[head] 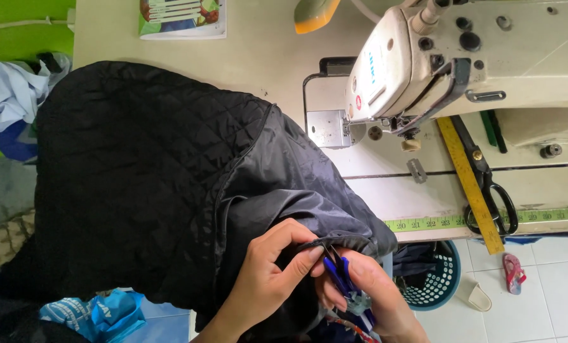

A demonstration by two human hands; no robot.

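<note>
Black fabric [169,184], a quilted garment with a shiny lining, is draped over the near left part of the surface [258,57] and spills off its front edge into your lap, where both of your hands meet at one folded hem. Your left hand [268,279] pinches that hem, fingers [306,257] clenched on the edge from above and thumb beneath, so the seam stands up taut and away from the layers under it. Your right hand [376,298] is wrapped around a blue thread snipper [341,276], its tips pointing up at the pinched edge, just beside your left fingertips. Holding the cloth that close to the blades looks meant to keep the cut on the thread and off the lining.

Most of the garment rests on the surface, likely so its weight doesn't drag on the part you hold. The sewing machine [423,70] stands to the right, its needle area clear of the cloth. A yellow ruler [471,184] and black scissors [490,184] lie on the machine bed, a tape measure [487,219] runs along the front edge, and a teal basket [439,276] sits on the floor below. A printed booklet [182,19] lies at the far edge.
</note>
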